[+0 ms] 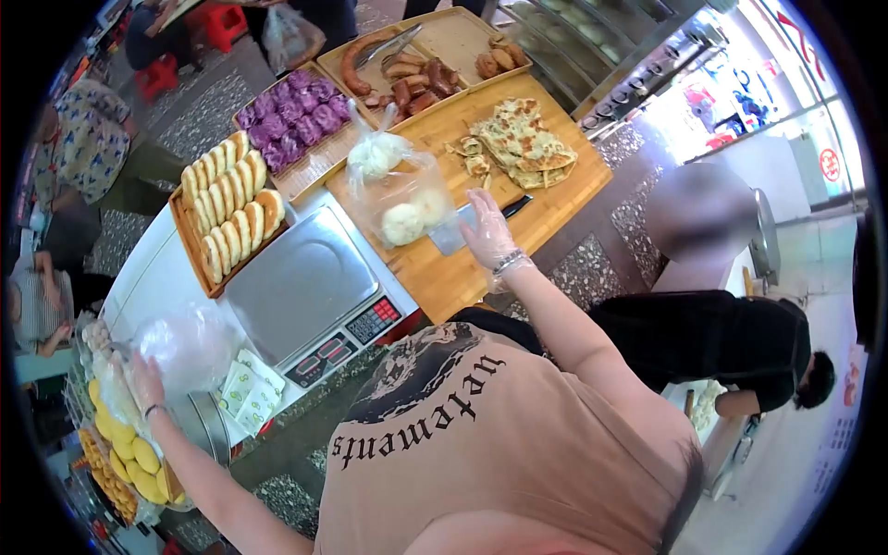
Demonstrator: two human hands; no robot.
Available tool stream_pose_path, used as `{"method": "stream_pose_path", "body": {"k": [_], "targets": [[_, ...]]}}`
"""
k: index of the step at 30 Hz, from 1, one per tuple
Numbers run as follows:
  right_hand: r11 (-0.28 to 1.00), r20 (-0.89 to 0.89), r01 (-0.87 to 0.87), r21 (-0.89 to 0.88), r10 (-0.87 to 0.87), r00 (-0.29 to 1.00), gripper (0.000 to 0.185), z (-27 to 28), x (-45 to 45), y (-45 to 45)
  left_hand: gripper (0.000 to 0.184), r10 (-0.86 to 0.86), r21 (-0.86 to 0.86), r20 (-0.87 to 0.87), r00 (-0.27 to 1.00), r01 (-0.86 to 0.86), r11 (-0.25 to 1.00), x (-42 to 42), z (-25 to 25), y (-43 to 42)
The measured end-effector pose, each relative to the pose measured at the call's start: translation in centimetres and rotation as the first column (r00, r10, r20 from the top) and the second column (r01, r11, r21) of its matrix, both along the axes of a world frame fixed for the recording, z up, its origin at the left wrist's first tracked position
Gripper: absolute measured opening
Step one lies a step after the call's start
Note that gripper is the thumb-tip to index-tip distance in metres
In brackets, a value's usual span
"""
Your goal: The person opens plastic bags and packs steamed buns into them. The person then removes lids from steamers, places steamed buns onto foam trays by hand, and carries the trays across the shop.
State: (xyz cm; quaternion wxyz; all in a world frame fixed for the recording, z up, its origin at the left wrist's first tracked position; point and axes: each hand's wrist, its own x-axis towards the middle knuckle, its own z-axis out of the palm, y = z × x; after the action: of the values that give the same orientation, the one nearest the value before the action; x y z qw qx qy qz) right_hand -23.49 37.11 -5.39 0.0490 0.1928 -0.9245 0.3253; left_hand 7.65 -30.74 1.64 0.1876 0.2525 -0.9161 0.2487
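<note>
My right hand [488, 231], in a clear plastic glove, is stretched over the cutting board [421, 277] with its fingers apart. Under or beside it lies a knife with a black handle [518, 206]; its blade [448, 239] shows left of the hand. Close by, knotted clear plastic bags hold white buns [403, 224]. Browned flatbread [527, 148] lies on the board beyond my fingers. Over at the left, my gloved left hand [146, 379] has its fingers extended beside a heap of clear plastic bags [188, 346]. Whether it touches them I cannot tell.
A scale [296, 277] stands between my hands. Behind it are trays of pale round cakes [231, 203], purple buns [291, 116] and sausages [421, 83]. Yellow buns [139, 458] sit at the lower left. A person in black [712, 338] is at the right; others stand across the counter.
</note>
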Motion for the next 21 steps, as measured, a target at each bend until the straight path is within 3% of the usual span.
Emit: {"method": "stream_pose_path", "body": {"k": [1, 2, 3, 4, 5, 6, 8, 9, 11, 12, 14, 16, 17, 18, 19, 20, 21], "targets": [[0.999, -0.037, -0.027, 0.028, 0.028, 0.999, 0.057, -0.2, -0.1, 0.3, 0.027, 0.172, 0.294, 0.042, 0.984, -0.177, 0.939, -0.2, -0.1, -0.3], [0.997, -0.069, -0.067, 0.048, 0.07, 0.995, 0.057, -0.7, -0.2, -0.1, 0.028, 0.336, 0.542, 0.126, 0.933, -0.349, 0.764, 0.8, 0.4, -1.2], [0.994, -0.065, -0.103, 0.033, 0.105, 0.992, 0.057, -1.0, -0.4, -0.4, 0.028, 0.372, 0.529, 0.125, 0.92, -0.379, 0.759, 0.9, 1.8, -1.1], [0.996, -0.011, -0.091, -0.007, 0.091, 0.996, 0.057, -1.0, -0.6, -0.1, 0.03, 0.248, 0.325, -0.022, 0.969, -0.227, 0.918, 0.4, 3.2, 0.1], [0.997, 0.046, -0.065, -0.04, 0.067, 0.997, 0.057, -1.1, -0.5, 0.0, 0.031, 0.072, 0.08, -0.124, 0.99, -0.062, 0.995, 0.4, 3.8, 0.8], [0.997, 0.046, -0.069, -0.036, 0.071, 0.996, 0.057, -0.9, -0.4, -0.1, 0.031, 0.076, 0.084, -0.124, 0.989, -0.066, 0.994, 1.0, 2.8, 0.1], [0.998, 0.116, -0.051, -0.03, 0.054, 0.992, 0.057, -0.2, -0.3, -0.1, 0.031, -0.056, 0.221, 0.183, 0.981, 0.015, 0.975, 1.7, 0.0, -2.0], [0.999, 0.102, -0.041, -0.035, 0.044, 0.994, 0.057, -0.1, -0.7, -0.1, 0.031, -0.066, 0.216, 0.17, 0.983, 0.028, 0.976, 0.9, 0.9, -1.7], [0.998, 0.074, -0.05, -0.024, 0.051, 0.996, 0.056, -0.8, -0.4, 0.7, 0.029, 0.044, 0.057, -0.168, 0.985, -0.034, 0.998, 0.1, 2.7, -0.6], [0.999, 0.079, -0.037, -0.018, 0.039, 0.996, 0.056, -1.2, 0.1, 1.3, 0.029, 0.033, 0.064, -0.163, 0.986, -0.022, 0.998, 0.8, 1.8, -1.0], [0.998, 0.008, -0.02, 0.054, 0.02, 1.0, 0.055, -1.7, -0.3, 1.3, 0.026, 0.008, 0.295, -0.125, 0.992, 0.029, 0.955, 1.5, 0.1, -3.0], [0.982, -0.157, -0.055, 0.179, 0.084, 0.984, 0.054, -2.6, -1.1, 2.2, 0.025, 0.151, 0.392, -0.326, 0.933, -0.012, 0.92, -0.7, 5.2, 1.6], [0.993, 0.028, 0.014, 0.12, -0.018, 0.999, 0.052, -2.7, -0.5, 2.4, 0.022, 0.006, 0.251, 0.005, 1.0, -0.007, 0.968, 0.0, 1.5, -2.8], [0.994, 0.221, 0.059, 0.088, -0.077, 0.972, 0.051, -2.6, -0.7, 2.3, 0.023, -0.071, 0.121, 0.164, 0.984, 0.052, 0.991, 0.2, 0.5, -3.0], [0.995, 0.11, -0.037, 0.097, 0.026, 0.994, 0.05, -3.8, -0.9, 3.1, 0.022, 0.022, -0.104, 0.107, 0.994, -0.011, 0.994, -1.6, 4.8, 2.2], [0.995, 0.372, 0.059, -0.077, -0.026, 0.928, 0.05, -1.1, -0.3, 1.3, 0.021, -0.039, -0.357, 0.008, 0.999, 0.039, 0.933, -0.9, 7.3, 1.7], [0.987, 0.379, 0.022, -0.158, 0.04, 0.924, 0.05, -1.8, -0.5, 1.5, 0.019, 0.069, -0.237, -0.372, 0.926, -0.167, 0.957, -1.0, 9.7, 3.6]]}}
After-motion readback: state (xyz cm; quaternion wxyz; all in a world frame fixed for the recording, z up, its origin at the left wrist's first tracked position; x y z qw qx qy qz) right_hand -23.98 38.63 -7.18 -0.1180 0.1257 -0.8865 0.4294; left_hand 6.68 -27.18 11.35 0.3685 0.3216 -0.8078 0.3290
